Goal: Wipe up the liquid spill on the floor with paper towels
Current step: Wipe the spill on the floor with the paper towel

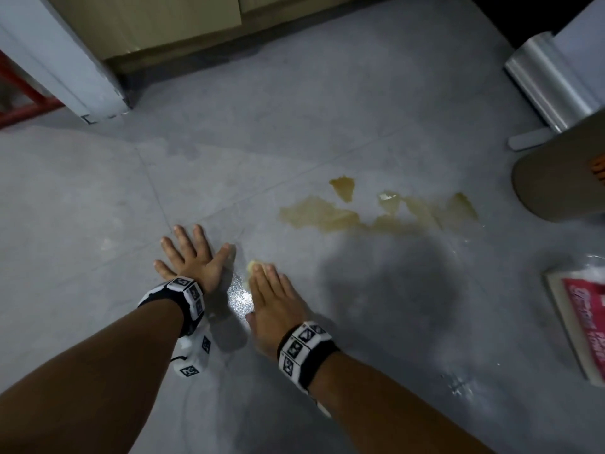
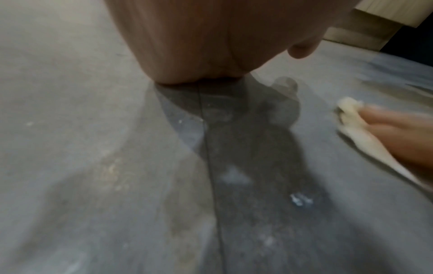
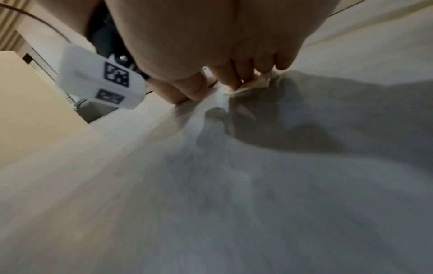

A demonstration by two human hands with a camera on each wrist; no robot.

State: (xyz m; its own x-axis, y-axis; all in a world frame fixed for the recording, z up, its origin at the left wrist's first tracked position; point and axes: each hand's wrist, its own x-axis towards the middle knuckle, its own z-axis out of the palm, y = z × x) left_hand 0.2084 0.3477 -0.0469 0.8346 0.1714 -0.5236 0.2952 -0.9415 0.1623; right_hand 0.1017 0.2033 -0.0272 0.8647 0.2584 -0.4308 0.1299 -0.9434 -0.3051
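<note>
A yellow-brown spill (image 1: 320, 217) spreads across the grey tile floor (image 1: 98, 208), reaching right to a second patch (image 1: 458, 208). My right hand (image 1: 270, 296) lies flat on a crumpled, yellow-stained paper towel (image 1: 252, 266), pressing it to the floor left of the spill. The towel (image 2: 351, 113) pokes out past the straight fingers (image 2: 398, 129) in the left wrist view. From the right wrist, the fingertips (image 3: 234, 77) bear down on the towel (image 3: 255, 81). My left hand (image 1: 190, 257) rests palm-down on the floor beside it, fingers spread, holding nothing.
A wet sheen (image 1: 240, 296) glints between the hands. A red and white paper towel pack (image 1: 579, 326) lies at the right edge. A metal bin (image 1: 550, 86) and a beige cylinder (image 1: 563, 181) stand at far right. Wooden cabinets (image 1: 147, 24) and a white frame (image 1: 75, 70) line the back.
</note>
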